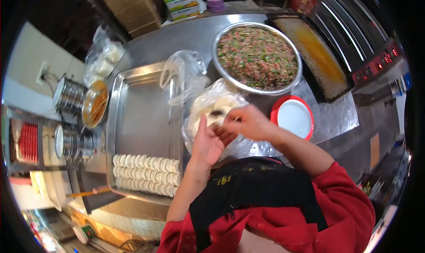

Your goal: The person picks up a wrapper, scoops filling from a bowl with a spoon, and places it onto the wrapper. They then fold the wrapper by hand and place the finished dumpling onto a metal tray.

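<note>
apron [270,189]: yellow characters [223,179] unreadable | left grip [208,144]: spread | right grip [251,122]: curled, can't tell if pinching | dough [226,103]: near both

A steel table [148,47] carries a steel tray [141,107] on the left, a filled bag [104,58] near the tray's far left corner, a clear bag [192,67] overlapping the tray's right rim, a dough bag [195,109] nearer, a large bowl [261,91] beyond, a red-rimmed dish [294,118] and, rightmost, a black pan [313,82].
</note>
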### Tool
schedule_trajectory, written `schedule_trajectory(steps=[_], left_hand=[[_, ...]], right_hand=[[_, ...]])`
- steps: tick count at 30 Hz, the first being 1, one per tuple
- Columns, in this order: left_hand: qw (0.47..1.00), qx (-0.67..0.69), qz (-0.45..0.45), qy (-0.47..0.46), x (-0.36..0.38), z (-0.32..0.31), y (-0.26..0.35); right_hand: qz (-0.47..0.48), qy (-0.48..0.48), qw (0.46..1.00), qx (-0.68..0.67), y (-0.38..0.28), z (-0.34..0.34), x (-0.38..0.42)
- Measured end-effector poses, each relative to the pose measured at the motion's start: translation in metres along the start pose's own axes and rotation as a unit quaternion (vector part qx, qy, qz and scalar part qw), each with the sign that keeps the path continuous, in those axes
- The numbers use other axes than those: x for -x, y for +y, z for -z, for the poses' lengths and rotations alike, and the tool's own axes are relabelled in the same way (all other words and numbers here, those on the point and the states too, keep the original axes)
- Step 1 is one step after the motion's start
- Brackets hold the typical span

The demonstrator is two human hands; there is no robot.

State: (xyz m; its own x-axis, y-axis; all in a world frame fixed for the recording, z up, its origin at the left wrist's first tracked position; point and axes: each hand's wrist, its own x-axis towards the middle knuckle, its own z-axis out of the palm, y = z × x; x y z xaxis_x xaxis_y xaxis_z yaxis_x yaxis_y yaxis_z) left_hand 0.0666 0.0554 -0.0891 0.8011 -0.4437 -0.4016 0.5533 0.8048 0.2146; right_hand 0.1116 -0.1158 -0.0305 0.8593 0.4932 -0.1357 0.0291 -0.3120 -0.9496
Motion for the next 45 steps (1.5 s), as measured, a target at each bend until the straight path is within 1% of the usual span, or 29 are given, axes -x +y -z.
schedule_trajectory(steps=[1, 3, 4, 6, 7, 8, 9, 11, 13, 14, 15, 16, 17, 18, 19, 20, 21, 23, 24, 26, 27, 29, 31, 34, 38, 41, 43, 44, 45], left_hand=[[1.0, -0.009, 0.016, -0.007, -0.001, -0.006, -0.001], [0.998, 0.055, -0.027, -0.004, -0.005, -0.018, -0.005], [0.999, 0.051, -0.015, -0.009, -0.007, -0.012, -0.007], [0.996, -0.026, -0.067, 0.054, -0.013, 0.006, -0.011], [0.997, -0.026, -0.058, 0.052, -0.015, -0.007, -0.013], [0.995, -0.048, -0.049, 0.072, -0.013, -0.021, -0.015], [0.993, -0.068, -0.041, 0.091, -0.013, -0.032, -0.017], [0.992, -0.071, -0.035, 0.094, -0.02, -0.038, -0.021], [0.989, -0.111, -0.03, 0.09, -0.025, -0.049, -0.024], [0.99, -0.106, -0.024, 0.09, -0.027, -0.052, -0.025], [0.986, -0.132, -0.027, 0.102, -0.036, -0.055, -0.027], [0.979, -0.164, -0.035, 0.114, -0.038, -0.057, -0.027], [0.98, -0.161, -0.029, 0.116, -0.041, -0.059, -0.025], [0.979, -0.163, -0.027, 0.117, -0.044, -0.06, -0.023], [0.979, -0.165, -0.025, 0.119, -0.048, -0.06, -0.022], [0.979, -0.161, -0.02, 0.123, -0.051, -0.06, -0.02], [0.979, -0.158, -0.016, 0.13, -0.054, -0.059, -0.019], [0.978, -0.152, -0.007, 0.142, -0.059, -0.059, -0.016], [0.976, -0.158, -0.001, 0.152, -0.061, -0.061, -0.015], [0.973, -0.162, 0.011, 0.167, -0.065, -0.061, -0.014], [0.974, -0.162, 0.018, 0.155, -0.067, -0.06, -0.013], [0.975, -0.163, 0.028, 0.145, -0.07, -0.057, -0.012], [0.974, -0.174, 0.041, 0.137, -0.073, -0.054, -0.011], [0.977, -0.163, 0.059, 0.128, -0.076, -0.052, -0.011], [0.976, -0.17, 0.056, 0.126, -0.074, -0.048, -0.013], [0.976, -0.168, 0.061, 0.122, -0.07, -0.049, -0.013], [0.976, -0.165, 0.066, 0.125, -0.067, -0.055, -0.012], [0.976, -0.167, 0.059, 0.125, -0.067, -0.057, -0.012], [0.978, -0.165, 0.056, 0.118, -0.066, -0.059, -0.012]], right_hand=[[0.0, -0.029, 1.0, -0.003, -0.001, -0.004, 0.007], [-0.016, -0.036, 0.999, -0.005, -0.002, -0.004, 0.019], [-0.032, -0.039, 0.997, -0.055, -0.001, 0.002, 0.024], [-0.05, -0.003, 0.996, -0.069, -0.005, 0.028, 0.033], [-0.065, 0.021, 0.994, -0.084, -0.007, 0.043, 0.04], [-0.138, 0.023, 0.98, -0.139, -0.009, 0.061, 0.046], [-0.138, 0.014, 0.974, -0.176, -0.001, 0.082, 0.053], [-0.144, 0.072, 0.981, -0.11, 0.002, 0.118, 0.058], [-0.196, 0.135, 0.971, -0.001, 0.003, 0.151, 0.056], [-0.166, 0.15, 0.973, 0.05, 0.018, 0.166, 0.055], [-0.147, 0.195, 0.952, 0.184, 0.025, 0.186, 0.05], [-0.088, 0.193, 0.937, 0.279, 0.03, 0.195, 0.044], [-0.027, 0.187, 0.91, 0.369, 0.035, 0.201, 0.04], [-0.033, 0.184, 0.91, 0.369, 0.035, 0.204, 0.036], [-0.027, 0.159, 0.861, 0.483, 0.033, 0.205, 0.031], [-0.019, 0.128, 0.798, 0.588, 0.032, 0.206, 0.025], [-0.023, 0.122, 0.8, 0.587, 0.034, 0.207, 0.021], [-0.053, 0.043, 0.772, 0.632, 0.039, 0.205, 0.014], [-0.069, 0.028, 0.793, 0.604, 0.035, 0.202, 0.009], [-0.085, 0.001, 0.799, 0.596, 0.032, 0.199, 0.004], [-0.095, -0.02, 0.803, 0.589, 0.033, 0.198, 0.003], [-0.083, -0.015, 0.818, 0.569, 0.035, 0.195, 0.003], [-0.064, -0.033, 0.834, 0.548, 0.037, 0.192, 0.003], [-0.06, -0.026, 0.849, 0.525, 0.043, 0.188, 0.001], [-0.047, -0.023, 0.862, 0.503, 0.045, 0.184, -0.005], [-0.06, -0.03, 0.877, 0.475, 0.05, 0.182, -0.011], [-0.075, -0.02, 0.924, 0.374, 0.051, 0.184, -0.016], [-0.068, -0.02, 0.925, 0.374, 0.053, 0.185, -0.018], [-0.106, 0.016, 0.957, 0.27, 0.055, 0.187, -0.019]])
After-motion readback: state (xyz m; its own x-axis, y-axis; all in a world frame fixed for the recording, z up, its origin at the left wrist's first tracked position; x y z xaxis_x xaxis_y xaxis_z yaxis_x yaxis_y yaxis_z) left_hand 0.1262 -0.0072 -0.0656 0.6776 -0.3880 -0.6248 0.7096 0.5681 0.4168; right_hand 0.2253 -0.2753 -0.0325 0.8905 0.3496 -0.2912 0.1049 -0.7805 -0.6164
